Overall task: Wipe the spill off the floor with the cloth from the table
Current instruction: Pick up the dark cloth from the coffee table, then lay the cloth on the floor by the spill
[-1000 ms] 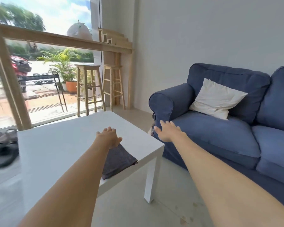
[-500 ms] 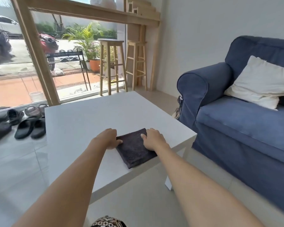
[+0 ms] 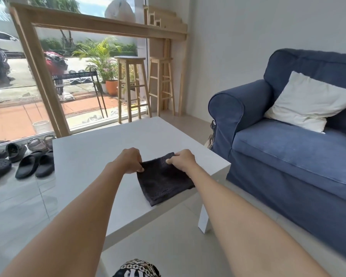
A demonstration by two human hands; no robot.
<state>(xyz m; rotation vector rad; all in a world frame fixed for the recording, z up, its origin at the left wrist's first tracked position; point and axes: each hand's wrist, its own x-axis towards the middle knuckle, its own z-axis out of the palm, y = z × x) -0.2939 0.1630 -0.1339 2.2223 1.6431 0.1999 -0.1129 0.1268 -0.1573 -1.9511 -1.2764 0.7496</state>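
Note:
A dark grey folded cloth (image 3: 164,180) lies near the front right corner of the low white table (image 3: 100,156). My left hand (image 3: 130,159) pinches the cloth's far left corner. My right hand (image 3: 181,159) pinches its far right edge, which is lifted slightly off the tabletop. The cloth's near part still rests flat on the table. No spill shows on the pale tiled floor (image 3: 168,246) in this view.
A blue sofa (image 3: 288,148) with a white cushion (image 3: 310,100) stands close on the right. Several dark sandals (image 3: 28,162) lie on the floor at the left by the glass front. Two wooden stools (image 3: 146,86) stand beyond the table.
Both hands came onto the cloth and closed on its far corners; its far edge has begun to rise. My view has swung left and nearer the table.

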